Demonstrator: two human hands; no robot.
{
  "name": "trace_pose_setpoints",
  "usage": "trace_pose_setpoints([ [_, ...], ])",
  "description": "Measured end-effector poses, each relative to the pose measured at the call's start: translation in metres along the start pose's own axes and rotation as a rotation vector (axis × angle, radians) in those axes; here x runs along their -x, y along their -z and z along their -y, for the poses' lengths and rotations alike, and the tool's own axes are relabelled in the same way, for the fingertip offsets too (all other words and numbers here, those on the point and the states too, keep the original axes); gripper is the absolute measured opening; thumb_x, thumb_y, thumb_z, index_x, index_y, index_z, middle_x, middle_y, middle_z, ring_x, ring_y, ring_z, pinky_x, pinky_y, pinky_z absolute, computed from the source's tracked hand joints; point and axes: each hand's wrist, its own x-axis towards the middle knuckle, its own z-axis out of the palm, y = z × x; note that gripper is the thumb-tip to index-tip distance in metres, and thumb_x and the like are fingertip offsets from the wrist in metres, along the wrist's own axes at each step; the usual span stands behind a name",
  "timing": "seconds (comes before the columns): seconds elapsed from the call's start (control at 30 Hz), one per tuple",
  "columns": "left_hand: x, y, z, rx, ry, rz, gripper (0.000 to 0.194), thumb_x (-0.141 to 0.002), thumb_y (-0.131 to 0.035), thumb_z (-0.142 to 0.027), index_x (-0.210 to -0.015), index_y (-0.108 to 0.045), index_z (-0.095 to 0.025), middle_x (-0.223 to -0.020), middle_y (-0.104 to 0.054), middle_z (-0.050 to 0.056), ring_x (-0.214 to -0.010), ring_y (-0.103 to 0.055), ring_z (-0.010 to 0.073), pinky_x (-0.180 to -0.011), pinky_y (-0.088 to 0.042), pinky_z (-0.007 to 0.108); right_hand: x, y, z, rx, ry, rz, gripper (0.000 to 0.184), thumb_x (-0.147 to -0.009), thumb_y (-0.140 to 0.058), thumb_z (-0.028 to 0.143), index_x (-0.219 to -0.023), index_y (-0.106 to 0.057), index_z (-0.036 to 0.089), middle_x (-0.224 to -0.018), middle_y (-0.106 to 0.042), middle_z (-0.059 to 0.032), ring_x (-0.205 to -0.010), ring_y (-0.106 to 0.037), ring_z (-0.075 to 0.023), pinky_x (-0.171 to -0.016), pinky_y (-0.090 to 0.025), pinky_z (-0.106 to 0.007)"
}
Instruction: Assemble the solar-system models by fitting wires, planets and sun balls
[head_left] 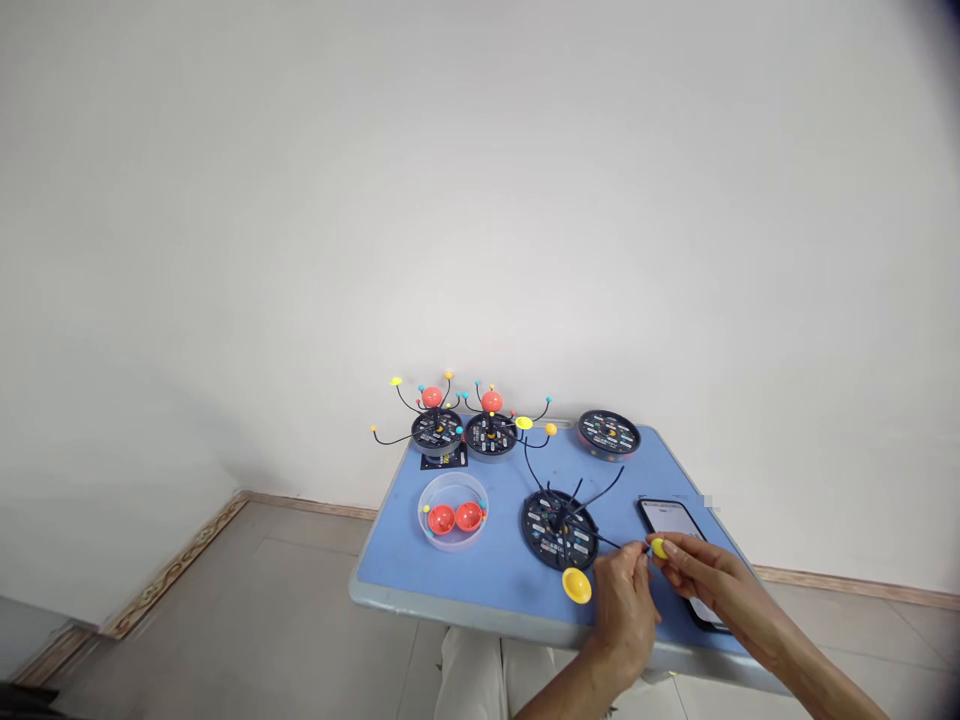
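A solar system model with a round black base [544, 538] lies on the blue table, several thin black arms rising from its middle. My left hand [626, 605] is closed on the tip of one black arm [609, 542] that points right. Beside it, my right hand [694, 568] pinches a small yellow ball [658, 547] at that arm's end; whether ball and arm are joined cannot be made out. A yellow ringed planet [577, 586] sits on another arm near the table's front. The other arms show bare tips.
Two assembled models [432, 398] [492, 402] with red centre balls stand at the back left. A clear round tub [453, 481] holds two red half-shells [442, 519] and small coloured balls. A round black case [609, 432] lies at the back right. The phone [671, 515] is partly under my right hand.
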Motion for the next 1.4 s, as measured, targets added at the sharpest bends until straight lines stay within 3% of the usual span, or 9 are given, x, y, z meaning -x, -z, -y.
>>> trace_pose_setpoints([
  [0.13, 0.0, -0.001, 0.002, -0.012, -0.019, -0.029, 0.043, -0.097, -0.037, -0.038, -0.074, -0.065, -0.016, -0.062, -0.053, 0.0, -0.044, -0.041, 0.0086, -0.039, -0.03, 0.019, -0.001, 0.0, 0.004, 0.048, -0.003, -0.004, 0.046, -0.059, -0.084, 0.061, -0.076, -0.076, 0.019, -0.066, -0.059, -0.0013, -0.061, -0.048, -0.0153, -0.055, -0.042, -0.028],
  [0.3, 0.0, -0.001, 0.0, 0.03, 0.003, -0.017, 0.043, -0.097, -0.037, -0.041, -0.071, -0.061, -0.017, -0.06, -0.051, -0.001, -0.042, -0.04, 0.0086, -0.038, -0.03, 0.019, -0.003, -0.002, 0.011, 0.126, 0.006, -0.007, 0.048, -0.058, -0.083, 0.062, -0.077, -0.078, 0.018, -0.059, -0.056, -0.0002, -0.059, -0.045, -0.0153, -0.054, -0.04, -0.029],
  [0.53, 0.0, 0.001, -0.001, 0.031, -0.014, -0.039, 0.039, -0.096, -0.04, -0.032, -0.068, -0.062, -0.016, -0.06, -0.051, -0.002, -0.042, -0.042, 0.0076, -0.039, -0.029, 0.018, -0.01, -0.001, 0.018, 0.339, 0.053, -0.013, 0.054, -0.052, -0.079, 0.07, -0.073, -0.078, 0.02, -0.055, -0.057, -0.0011, -0.058, -0.047, -0.0181, -0.053, -0.04, -0.033],
  [0.73, -0.001, -0.003, 0.004, 0.102, 0.06, -0.051, 0.035, -0.092, -0.046, -0.033, -0.07, -0.066, -0.015, -0.062, -0.05, -0.002, -0.039, -0.04, 0.0066, -0.034, -0.03, 0.017, -0.013, 0.001, 0.028, 0.661, 0.343, 0.089, 0.038, -0.07, -0.07, 0.064, -0.081, -0.079, 0.028, -0.077, -0.071, -0.0071, -0.062, -0.058, -0.0242, -0.059, -0.046, -0.037],
  [0.93, -0.001, -0.004, 0.001, 0.214, 0.146, -0.071, 0.026, -0.085, -0.048, -0.023, -0.068, -0.066, -0.014, -0.062, -0.047, -0.002, -0.037, -0.037, 0.0055, -0.032, -0.028, 0.017, -0.013, 0.0, 0.035, 0.798, 0.451, 0.266, 0.025, -0.085, -0.061, 0.049, -0.077, -0.074, 0.03, -0.081, -0.07, -0.0078, -0.072, -0.063, -0.0272, -0.064, -0.047, -0.036],
  [1.27, 0.0, -0.006, -0.001, 0.293, 0.241, -0.107, 0.023, -0.083, -0.051, -0.023, -0.065, -0.064, -0.015, -0.064, -0.05, 0.0, -0.042, -0.039, 0.0071, -0.034, -0.028, 0.018, -0.018, -0.005, 0.02, 1.211, 0.46, 0.155, 0.038, -0.092, -0.042, 0.048, -0.063, -0.053, 0.027, -0.068, -0.061, -0.0068, -0.058, -0.058, -0.0244, -0.057, -0.036, -0.034],
  [1.4, 0.002, -0.005, -0.001, 0.285, 0.188, -0.1, 0.023, -0.084, -0.053, -0.025, -0.066, -0.062, -0.015, -0.063, -0.047, -0.001, -0.042, -0.038, 0.0066, -0.035, -0.027, 0.017, -0.018, 0.0, 0.019, 1.21, 0.455, 0.147, 0.028, -0.09, -0.048, 0.046, -0.076, -0.061, 0.026, -0.074, -0.066, -0.0078, -0.062, -0.063, -0.0258, -0.057, -0.04, -0.034],
])
